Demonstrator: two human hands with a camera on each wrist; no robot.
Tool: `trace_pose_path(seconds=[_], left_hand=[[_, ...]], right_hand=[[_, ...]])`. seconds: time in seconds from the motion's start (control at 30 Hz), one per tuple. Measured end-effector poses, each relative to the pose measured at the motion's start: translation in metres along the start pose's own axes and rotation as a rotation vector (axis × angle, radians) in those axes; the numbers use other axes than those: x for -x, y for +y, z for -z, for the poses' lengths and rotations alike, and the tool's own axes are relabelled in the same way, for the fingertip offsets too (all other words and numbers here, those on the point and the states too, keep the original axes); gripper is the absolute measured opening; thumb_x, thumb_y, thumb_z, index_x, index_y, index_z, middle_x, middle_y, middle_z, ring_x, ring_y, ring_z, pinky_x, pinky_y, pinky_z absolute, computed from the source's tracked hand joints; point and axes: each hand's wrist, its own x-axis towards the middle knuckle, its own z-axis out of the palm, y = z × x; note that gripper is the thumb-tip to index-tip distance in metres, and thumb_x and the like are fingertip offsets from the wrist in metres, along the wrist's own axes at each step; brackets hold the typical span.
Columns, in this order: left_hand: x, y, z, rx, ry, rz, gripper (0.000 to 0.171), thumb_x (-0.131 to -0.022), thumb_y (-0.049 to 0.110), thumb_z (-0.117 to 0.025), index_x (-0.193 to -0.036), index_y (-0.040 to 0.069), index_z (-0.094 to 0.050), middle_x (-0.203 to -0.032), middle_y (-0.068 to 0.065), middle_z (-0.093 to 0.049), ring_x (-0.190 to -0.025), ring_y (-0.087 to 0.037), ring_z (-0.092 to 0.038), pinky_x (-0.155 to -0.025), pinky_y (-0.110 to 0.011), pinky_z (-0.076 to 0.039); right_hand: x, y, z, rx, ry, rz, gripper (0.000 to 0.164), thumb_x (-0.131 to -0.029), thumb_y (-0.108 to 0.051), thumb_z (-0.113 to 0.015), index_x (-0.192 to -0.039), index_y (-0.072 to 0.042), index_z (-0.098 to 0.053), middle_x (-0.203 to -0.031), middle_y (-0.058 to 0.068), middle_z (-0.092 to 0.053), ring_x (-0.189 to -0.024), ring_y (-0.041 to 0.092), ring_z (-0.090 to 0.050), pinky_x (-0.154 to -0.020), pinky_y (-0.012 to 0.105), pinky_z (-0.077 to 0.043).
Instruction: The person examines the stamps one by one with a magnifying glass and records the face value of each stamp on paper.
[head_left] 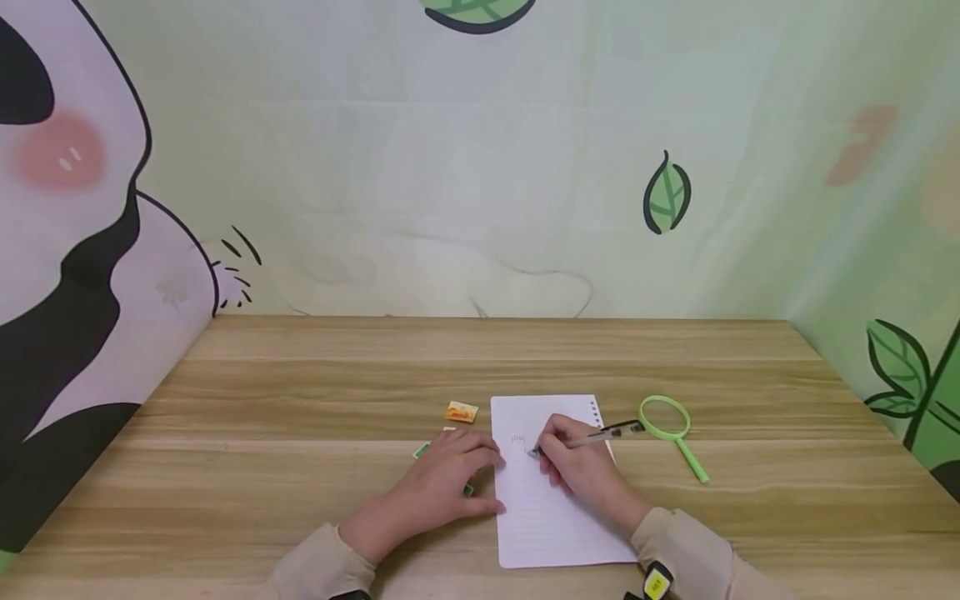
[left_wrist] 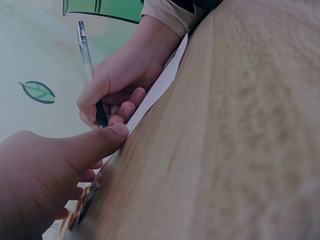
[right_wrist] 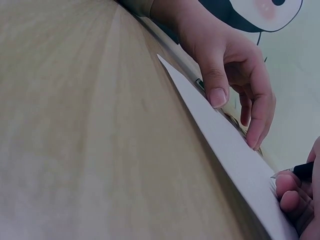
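Note:
A sheet of lined paper [head_left: 551, 525] with punched holes along its upper right edge lies on the table, a little handwriting near its upper left. My right hand [head_left: 581, 467] rests on the sheet and pinches a pen [head_left: 600, 435], clear-barrelled with a black grip and cap end, its tip at the writing. In the right wrist view the pen [right_wrist: 303, 171] tip meets the paper. My left hand [head_left: 457, 475] spreads over the left edge of the sheet, thumb and fingertips touching it. Beneath that hand, small green-edged pieces [head_left: 422, 451] are mostly hidden.
A small orange packet [head_left: 461, 412] lies beyond the left hand. To the right of the paper is a green magnifying glass [head_left: 692, 459]. The wooden table [head_left: 337, 392] meets a printed backdrop [head_left: 375, 167] at its far edge.

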Motion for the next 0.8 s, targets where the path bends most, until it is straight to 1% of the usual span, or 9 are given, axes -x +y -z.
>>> trace_pose_path(seconds=[0.07,0.17,0.3,0.57,0.8], left_hand=[[-0.0003,-0.0003,-0.0002,0.002,0.0,0.001,0.043,-0.079,0.045,-0.075,-0.108,0.015,-0.067,-0.118,0.003,-0.062,-0.117,-0.018,-0.052,-0.103,-0.043,-0.041],[-0.0007,0.0001,0.0003,0.006,-0.014,0.015,0.043,-0.079,0.045,-0.075,-0.109,0.016,-0.067,-0.119,0.003,-0.062,-0.118,-0.018,-0.051,-0.104,-0.043,-0.041],[-0.0011,0.0012,0.0014,0.011,-0.034,0.029,0.043,-0.079,0.045,-0.074,-0.11,0.016,-0.067,-0.12,0.003,-0.061,-0.119,-0.018,-0.051,-0.105,-0.043,-0.04],[-0.001,0.0014,0.0018,0.01,-0.035,0.031,0.043,-0.079,0.046,-0.074,-0.11,0.016,-0.067,-0.12,0.003,-0.061,-0.12,-0.018,-0.051,-0.106,-0.043,-0.039],[-0.0007,0.0018,0.0014,0.008,-0.03,0.028,0.044,-0.079,0.046,-0.074,-0.11,0.017,-0.067,-0.12,0.004,-0.061,-0.12,-0.018,-0.05,-0.106,-0.043,-0.04]], right_hand=[[-0.0006,0.0009,-0.0003,0.002,0.007,-0.001,0.015,-0.092,-0.007,-0.05,-0.081,0.0,-0.055,-0.062,0.005,-0.055,-0.041,0.009,-0.042,-0.035,0.019,-0.034],[-0.0009,0.0009,-0.0009,0.014,0.049,-0.016,0.014,-0.092,-0.005,-0.05,-0.08,0.0,-0.056,-0.061,0.004,-0.054,-0.041,0.009,-0.042,-0.035,0.018,-0.033],[0.0,-0.0008,0.0,0.026,0.082,-0.023,0.014,-0.091,-0.004,-0.05,-0.079,-0.001,-0.056,-0.059,0.004,-0.054,-0.042,0.008,-0.043,-0.037,0.017,-0.03],[-0.0011,0.0005,0.0006,0.035,0.052,0.011,0.014,-0.091,-0.004,-0.05,-0.079,-0.001,-0.056,-0.06,0.003,-0.055,-0.045,0.009,-0.046,-0.04,0.017,-0.03],[-0.0019,0.0024,0.0006,0.068,0.075,0.011,0.017,-0.09,-0.003,-0.048,-0.075,-0.004,-0.054,-0.057,0.002,-0.054,-0.044,0.008,-0.045,-0.04,0.017,-0.03]])
